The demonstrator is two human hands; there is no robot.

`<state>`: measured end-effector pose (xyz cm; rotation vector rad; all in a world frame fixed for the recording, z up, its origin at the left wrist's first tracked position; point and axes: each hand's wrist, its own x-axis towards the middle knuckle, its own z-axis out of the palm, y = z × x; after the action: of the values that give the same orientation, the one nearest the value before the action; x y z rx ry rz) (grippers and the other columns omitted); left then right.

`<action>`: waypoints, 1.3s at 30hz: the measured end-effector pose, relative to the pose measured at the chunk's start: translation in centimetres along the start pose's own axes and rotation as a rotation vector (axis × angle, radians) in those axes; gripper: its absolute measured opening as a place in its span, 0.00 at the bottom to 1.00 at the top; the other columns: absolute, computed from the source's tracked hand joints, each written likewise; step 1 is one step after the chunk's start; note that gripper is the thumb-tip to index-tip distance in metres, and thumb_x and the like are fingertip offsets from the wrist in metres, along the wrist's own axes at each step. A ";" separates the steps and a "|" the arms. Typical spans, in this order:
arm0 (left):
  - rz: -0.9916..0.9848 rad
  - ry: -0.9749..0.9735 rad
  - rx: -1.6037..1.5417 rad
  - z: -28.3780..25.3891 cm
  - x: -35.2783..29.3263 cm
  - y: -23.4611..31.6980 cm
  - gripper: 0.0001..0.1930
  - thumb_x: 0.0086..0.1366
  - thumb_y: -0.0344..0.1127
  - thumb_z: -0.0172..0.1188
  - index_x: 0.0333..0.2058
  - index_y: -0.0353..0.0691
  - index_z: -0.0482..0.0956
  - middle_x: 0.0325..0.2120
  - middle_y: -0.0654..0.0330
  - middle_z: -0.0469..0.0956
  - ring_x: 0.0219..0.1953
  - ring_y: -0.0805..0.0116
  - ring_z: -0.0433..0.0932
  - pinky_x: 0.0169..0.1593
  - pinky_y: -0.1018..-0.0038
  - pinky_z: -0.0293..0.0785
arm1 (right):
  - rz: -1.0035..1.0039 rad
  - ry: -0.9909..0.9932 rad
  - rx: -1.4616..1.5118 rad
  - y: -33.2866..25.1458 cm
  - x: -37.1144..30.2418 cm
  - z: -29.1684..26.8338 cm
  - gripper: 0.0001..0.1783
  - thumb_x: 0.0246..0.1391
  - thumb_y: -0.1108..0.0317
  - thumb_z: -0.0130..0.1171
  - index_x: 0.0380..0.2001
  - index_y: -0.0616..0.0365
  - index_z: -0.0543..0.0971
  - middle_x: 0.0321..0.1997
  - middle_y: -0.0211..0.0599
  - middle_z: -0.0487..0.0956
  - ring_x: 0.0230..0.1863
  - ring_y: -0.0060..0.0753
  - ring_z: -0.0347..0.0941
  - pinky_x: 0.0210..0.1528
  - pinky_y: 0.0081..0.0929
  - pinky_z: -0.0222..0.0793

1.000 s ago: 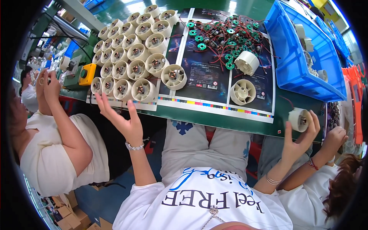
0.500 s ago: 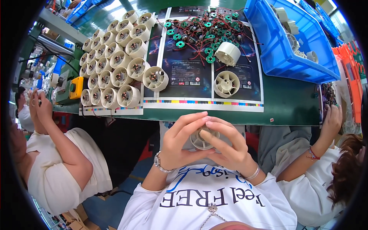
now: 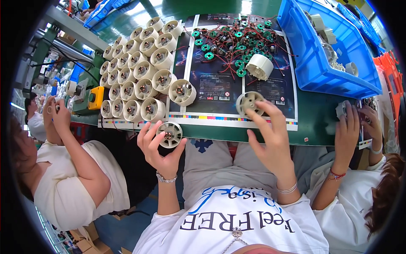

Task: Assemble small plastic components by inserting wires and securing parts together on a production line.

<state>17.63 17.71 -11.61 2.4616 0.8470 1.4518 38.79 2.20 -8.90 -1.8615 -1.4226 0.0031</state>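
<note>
Head view, left hand gripping copper-centred housing, right hand half-open over pale housing (grip unclear)

1 head-worn fisheye camera, the left of 2, looks steeply down over the wearer's white T-shirt and outward across the green workbench, with the left hand and right hand at close range.

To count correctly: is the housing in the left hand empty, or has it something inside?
Not empty: coppery parts show in the housing.
</note>
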 end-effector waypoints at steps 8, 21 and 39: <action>0.022 -0.051 0.259 0.9 1.5 0.6 0.22 0.52 0.42 0.71 0.46 0.50 0.75 0.59 0.61 0.69 0.65 0.50 0.58 0.66 0.53 0.51 | -0.100 -0.023 0.183 -1.0 4.0 0.4 0.28 0.50 0.63 0.64 0.55 0.58 0.74 0.63 0.47 0.66 0.60 0.46 0.65 0.60 0.40 0.61; -0.175 -0.156 0.415 2.5 2.4 2.0 0.31 0.58 0.38 0.62 0.61 0.49 0.65 0.65 0.56 0.61 0.70 0.48 0.46 0.68 0.49 0.42 | -0.140 -0.040 -0.293 1.1 5.7 1.7 0.31 0.58 0.47 0.56 0.51 0.67 0.74 0.57 0.52 0.70 0.55 0.46 0.67 0.55 0.35 0.64; -0.080 -0.349 -0.410 5.2 0.9 6.7 0.26 0.44 0.25 0.71 0.44 0.44 0.73 0.54 0.52 0.71 0.53 0.55 0.72 0.53 0.65 0.72 | 0.181 0.188 0.023 0.7 -1.1 -2.8 0.09 0.45 0.81 0.62 0.33 0.64 0.78 0.35 0.38 0.76 0.31 0.31 0.71 0.36 0.23 0.69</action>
<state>24.98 13.39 -10.87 2.2404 0.5101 1.0021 40.16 -0.39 -7.80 -1.9117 -1.1194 -0.0644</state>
